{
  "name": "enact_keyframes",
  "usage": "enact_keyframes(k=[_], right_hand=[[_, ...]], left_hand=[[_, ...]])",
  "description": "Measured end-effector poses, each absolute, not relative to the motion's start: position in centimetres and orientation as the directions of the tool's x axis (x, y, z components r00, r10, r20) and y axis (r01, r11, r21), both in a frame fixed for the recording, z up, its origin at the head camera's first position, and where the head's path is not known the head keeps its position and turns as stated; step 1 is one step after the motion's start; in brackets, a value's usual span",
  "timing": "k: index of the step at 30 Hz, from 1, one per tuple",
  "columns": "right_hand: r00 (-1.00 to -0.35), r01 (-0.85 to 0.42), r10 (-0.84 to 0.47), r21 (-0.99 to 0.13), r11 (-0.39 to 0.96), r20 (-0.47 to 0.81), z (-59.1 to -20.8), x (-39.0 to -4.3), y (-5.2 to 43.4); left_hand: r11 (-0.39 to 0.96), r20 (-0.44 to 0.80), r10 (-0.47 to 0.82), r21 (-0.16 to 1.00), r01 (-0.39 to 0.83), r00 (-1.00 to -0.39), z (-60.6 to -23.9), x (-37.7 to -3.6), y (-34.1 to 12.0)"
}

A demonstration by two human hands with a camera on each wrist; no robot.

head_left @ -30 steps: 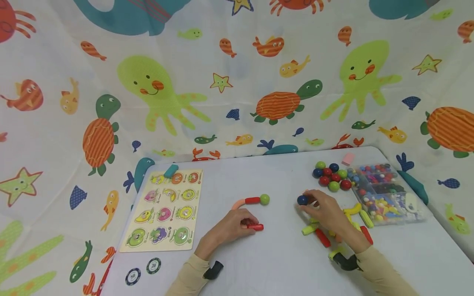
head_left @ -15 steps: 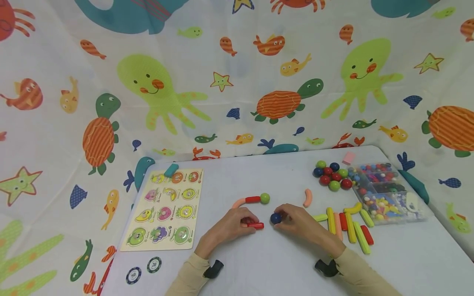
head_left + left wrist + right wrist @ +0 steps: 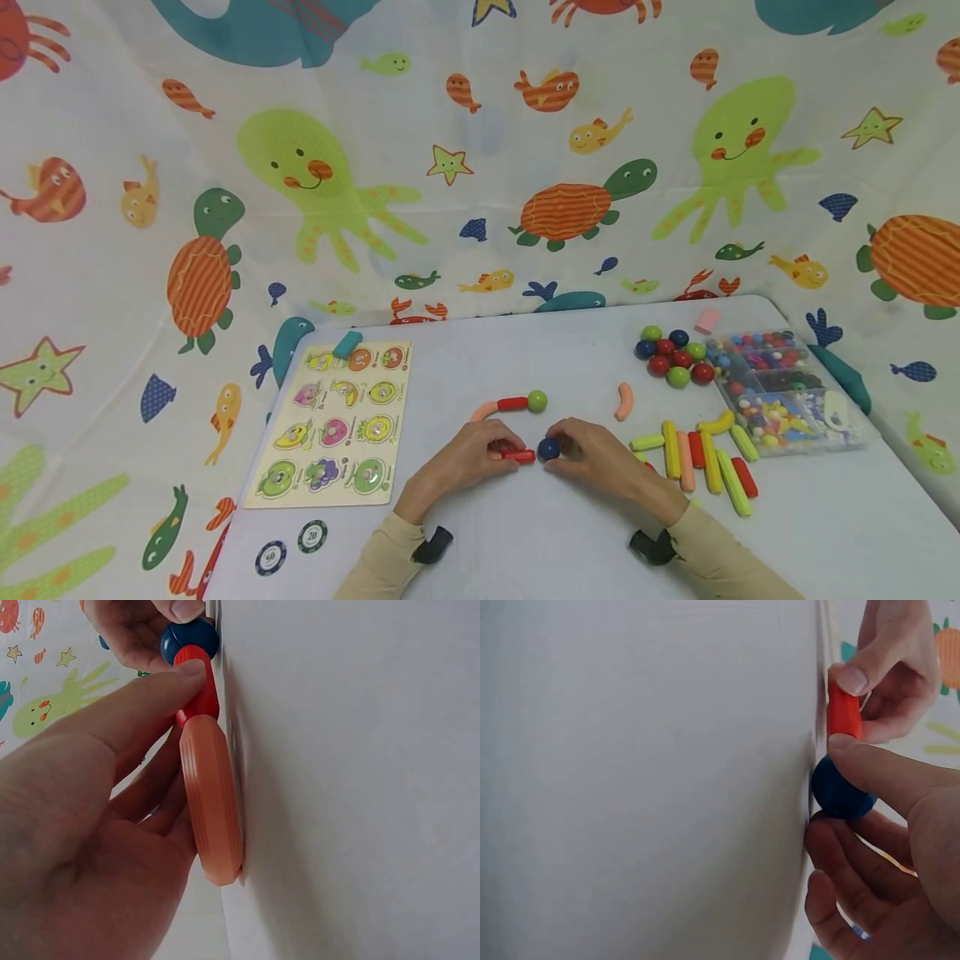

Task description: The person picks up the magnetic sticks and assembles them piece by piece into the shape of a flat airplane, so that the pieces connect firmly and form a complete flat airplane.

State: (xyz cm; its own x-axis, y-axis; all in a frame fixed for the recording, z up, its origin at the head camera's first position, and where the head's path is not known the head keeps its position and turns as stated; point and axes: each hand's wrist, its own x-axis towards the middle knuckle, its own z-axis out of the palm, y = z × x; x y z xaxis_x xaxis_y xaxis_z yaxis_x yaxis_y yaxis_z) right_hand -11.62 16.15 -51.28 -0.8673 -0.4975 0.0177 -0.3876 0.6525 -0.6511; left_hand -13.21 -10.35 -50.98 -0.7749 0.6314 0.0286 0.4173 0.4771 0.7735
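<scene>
My left hand (image 3: 474,454) pinches a short red stick (image 3: 519,457) between thumb and fingers. In the left wrist view an orange ridged stick (image 3: 212,799) adjoins the red one's near end, beside the palm. My right hand (image 3: 596,457) grips a dark blue ball (image 3: 549,449) by thumb and fingertips. The ball sits right at the red stick's free end; whether they touch I cannot tell. Just beyond the hands lies a row of a curved orange piece (image 3: 483,412), a red stick (image 3: 512,404) and a green ball (image 3: 537,402).
Loose yellow, green, red and orange sticks (image 3: 711,471) lie right of my right hand. Behind them are several coloured balls (image 3: 681,358) and a divided bead box (image 3: 806,442). A fruit puzzle board (image 3: 337,492) and two round chips (image 3: 312,537) are at left.
My right hand has carried the blue ball leftward, from near the loose sticks to the red stick's end. The left hand stays in place, holding the red stick.
</scene>
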Motion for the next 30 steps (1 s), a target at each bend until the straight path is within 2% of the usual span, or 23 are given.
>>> enact_keyframes(k=[16,30], right_hand=[[-0.858,-0.405,-0.513,-0.653,0.640,0.029,-51.4,-11.6,15.7],[-0.844,-0.439,-0.536,-0.622,0.648,0.037,-51.2,-12.3,13.9]], left_hand=[[0.478,0.053,0.639,0.754,0.450,-0.767,-50.9,-13.3,-10.5],[0.535,0.007,0.601,0.740,0.409,-0.800,-50.6,-13.7,-11.9]])
